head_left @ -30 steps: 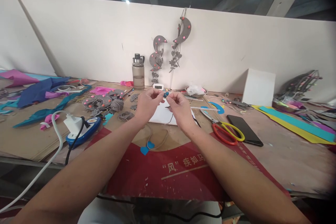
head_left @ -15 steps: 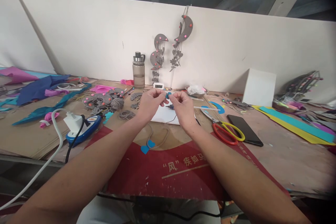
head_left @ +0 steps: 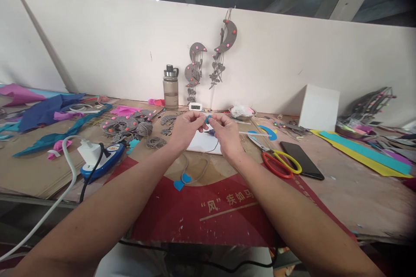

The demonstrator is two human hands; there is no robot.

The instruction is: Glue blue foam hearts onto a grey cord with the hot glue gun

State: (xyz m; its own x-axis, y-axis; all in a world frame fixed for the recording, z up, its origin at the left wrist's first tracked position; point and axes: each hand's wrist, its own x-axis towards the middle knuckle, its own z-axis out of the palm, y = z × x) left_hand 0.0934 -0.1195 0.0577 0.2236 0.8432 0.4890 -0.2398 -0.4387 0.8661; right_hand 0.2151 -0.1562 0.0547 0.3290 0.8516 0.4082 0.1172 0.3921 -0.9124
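Observation:
Between the fingertips of my left hand (head_left: 188, 127) and my right hand (head_left: 226, 132) a small blue felt piece (head_left: 207, 119) is pinched. Both hands are closed, held above a white sheet (head_left: 201, 142). My fingers hide most of the piece, so its shape is unclear. A grey cord (head_left: 205, 165) loops down from near my right hand to blue felt hearts (head_left: 178, 184), which lie at the edge of the red printed board (head_left: 208, 225). A dark tip of something shows under my right fingers; I cannot make out what it is.
To the right lie scissors (head_left: 279, 164) with red and yellow handles and a black phone (head_left: 302, 160). A blue felt crescent (head_left: 268, 133) lies beyond. At left are a power strip (head_left: 105, 164) and grey yarn with crescents (head_left: 126, 126). A water bottle (head_left: 170, 88) stands behind.
My hands stay almost in place, with the blue felt piece still pinched between them. The view has shifted very slightly; nothing else has visibly moved.

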